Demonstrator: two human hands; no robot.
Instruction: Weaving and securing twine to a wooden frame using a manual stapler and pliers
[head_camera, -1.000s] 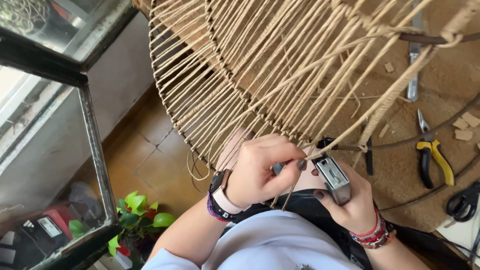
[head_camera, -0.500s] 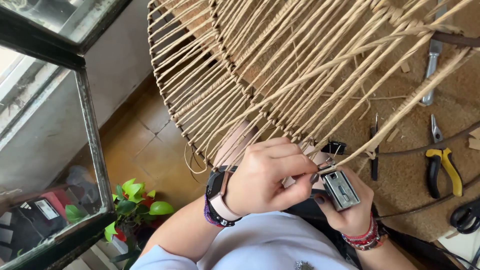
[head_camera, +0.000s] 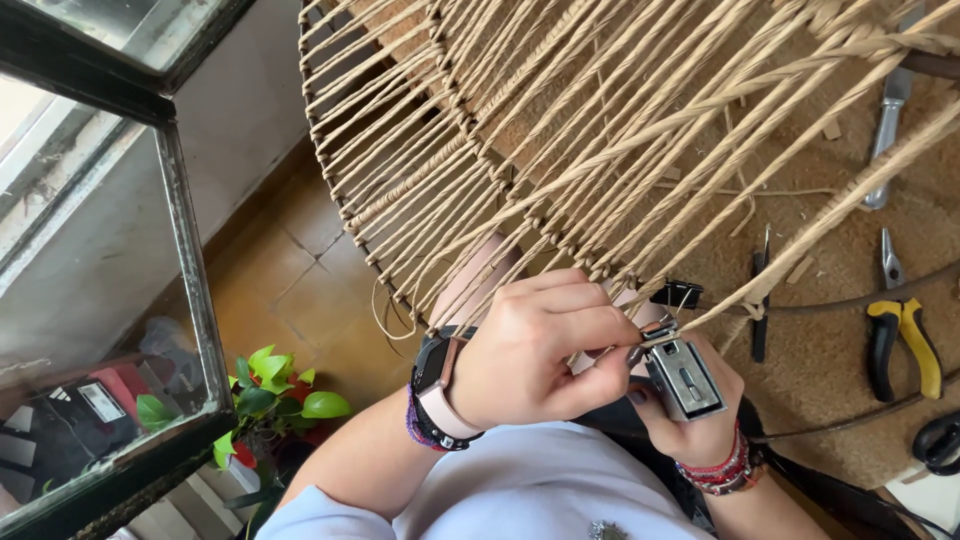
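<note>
Fingers of the left hand (head_camera: 545, 350) pinch a strand of tan twisted paper cord (head_camera: 800, 235) right where it meets the nose of a small grey metal stapler-like tool (head_camera: 685, 375), the grip closed tight on the cord. The right hand (head_camera: 690, 420) wraps around that tool from beneath, its grip closed on the body, just below and touching the left fingertips. A pink-strapped wristwatch (head_camera: 440, 390) sits on the left wrist; red beaded bracelets (head_camera: 720, 468) circle the right.

The cord runs up and to the right from the hands, joining the round woven frame of taut cord strands (head_camera: 480, 130) that fills the upper middle of the view.

On the brown carpet (head_camera: 830, 360) to the right lie yellow-handled pliers (head_camera: 905, 340), a thin dark-handled tool (head_camera: 760, 290) and a silvery metal tool (head_camera: 885, 120), well apart from the hands. To the left, a dark-framed glass cabinet (head_camera: 190, 290) stands over a green leafy plant (head_camera: 275, 395) on the tiled floor (head_camera: 290, 290).
</note>
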